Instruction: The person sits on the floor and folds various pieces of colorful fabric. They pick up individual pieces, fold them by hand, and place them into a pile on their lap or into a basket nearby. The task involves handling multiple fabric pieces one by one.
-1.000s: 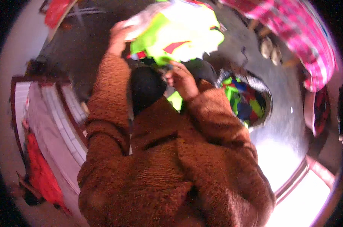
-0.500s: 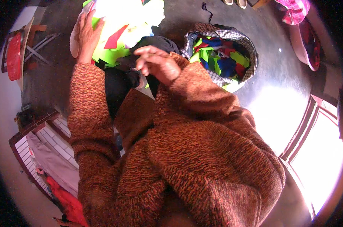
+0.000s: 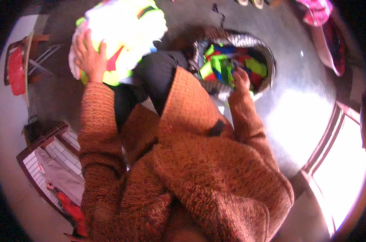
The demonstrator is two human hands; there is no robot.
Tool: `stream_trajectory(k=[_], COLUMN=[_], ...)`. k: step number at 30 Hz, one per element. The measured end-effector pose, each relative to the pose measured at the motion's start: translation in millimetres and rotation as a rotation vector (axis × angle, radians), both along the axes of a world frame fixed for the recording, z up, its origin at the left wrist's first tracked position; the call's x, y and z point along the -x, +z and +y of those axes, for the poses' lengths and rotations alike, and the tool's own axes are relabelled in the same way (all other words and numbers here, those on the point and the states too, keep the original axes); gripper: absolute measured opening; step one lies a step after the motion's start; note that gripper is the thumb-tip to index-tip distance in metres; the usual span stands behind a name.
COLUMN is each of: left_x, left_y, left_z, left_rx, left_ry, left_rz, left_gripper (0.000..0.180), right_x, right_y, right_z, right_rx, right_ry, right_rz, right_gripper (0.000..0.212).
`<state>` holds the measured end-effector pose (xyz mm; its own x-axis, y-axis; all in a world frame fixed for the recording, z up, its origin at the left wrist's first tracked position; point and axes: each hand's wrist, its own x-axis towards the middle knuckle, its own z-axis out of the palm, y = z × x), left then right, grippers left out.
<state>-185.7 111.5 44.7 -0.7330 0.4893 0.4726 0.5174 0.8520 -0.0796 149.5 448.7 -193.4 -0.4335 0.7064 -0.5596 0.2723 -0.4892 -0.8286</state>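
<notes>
Neon cloth bundle (image 3: 128,30) is taking up the upper left of the head view, just past the person's dark-clad knees (image 3: 156,72), and the light is hitting it so hard that most of it is looking plain white. Yellow-green edges are poking out around it, and a red patch (image 3: 115,60) is showing beside the thumb.

Left hand (image 3: 91,56) is lying open on it, palm down, fingers spreading across the cloth. Over on the other side, the right hand (image 3: 241,78) is hanging over the near part of a checked basket (image 3: 271,66), fingers bending toward the fabric scraps (image 3: 255,66) inside. Honestly I can't tell if it's gripping one, the fingertips are blurring too much. Those scraps are sitting in a jumble of yellow-green, red and blue.

The basket is standing on the grey floor (image 3: 296,80), near the right knee, with a dark cord (image 3: 221,17) lying beyond it. Pale shoes (image 3: 257,3) are peeking in at the top edge, and pink cloth (image 3: 315,12) is showing top right.
</notes>
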Motion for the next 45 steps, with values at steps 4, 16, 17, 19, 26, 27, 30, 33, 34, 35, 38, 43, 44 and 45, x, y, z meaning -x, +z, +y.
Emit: stream_trajectory(k=[4, 16, 17, 19, 26, 27, 30, 33, 34, 35, 38, 43, 44, 45], left_x=[8.0, -11.4, -12.5, -12.3, -11.4, -12.4, -13.1, -15.7, -16.1, -16.1, -15.4, -19.0, -20.2, -20.0], left_y=[4.1, 20.1, 19.7, 18.0, 18.6, 18.8, 19.0, 19.5, 21.0, 21.5, 19.3, 21.3, 21.2, 21.6], left_z=[17.3, 24.3, 25.5, 23.6, 24.0, 23.8, 22.8, 23.7, 24.0, 23.7, 23.0, 20.0, 18.7, 18.3], left_rx=[-0.025, 0.015, 0.02, 0.042, 0.043, 0.04, 0.035, 0.017, 0.009, 0.012, 0.001, -0.017, -0.022, -0.027], left_ry=[0.087, 0.187, 0.187, 0.19, 0.173, 0.172, 0.17, 0.176, 0.179, 0.182, 0.184, 0.188, 0.192, 0.193], left_rz=[-0.116, -0.106, -0.106, -0.11, -0.128, -0.132, -0.12, -0.115, -0.113, -0.113, -0.115, -0.113, -0.125, -0.135], left_gripper=[0.075, 0.069, 0.07, 0.071, 0.07, 0.07, 0.069, 0.071, 0.072, 0.072, 0.072, 0.07, 0.069, 0.069], right_x=[-54.3, -23.6, -17.6, -8.7, 11.1, 11.9, 7.0, 1.2, -0.8, -2.1, -12.4, -19.6, -20.1, -20.2], right_y=[-106.0, -165.5, -168.2, -170.7, -175.2, -174.2, -169.0, -161.9, -158.6, -155.7, -143.7, -118.2, -112.2, -106.4], right_z=[59.5, 71.2, 68.6, 62.3, 44.4, 42.4, 37.2, 30.9, 30.0, 28.1, 27.2, 25.1, 25.6, 25.3], right_rx=[-0.431, -0.275, -0.278, -0.272, -0.265, -0.267, -0.262, -0.265, -0.269, -0.272, -0.29, -0.327, -0.339, -0.347], right_ry=[0.112, 0.204, 0.23, 0.275, 0.377, 0.385, 0.4, 0.411, 0.414, 0.413, 0.41, 0.397, 0.396, 0.396], right_rz=[-0.204, -0.664, -0.689, -0.717, -0.748, -0.75, -0.744, -0.722, -0.714, -0.706, -0.675, -0.625, -0.621, -0.618], right_gripper=[0.034, 0.03, 0.031, 0.031, 0.033, 0.034, 0.035, 0.036, 0.036, 0.037, 0.038, 0.04, 0.04, 0.041])
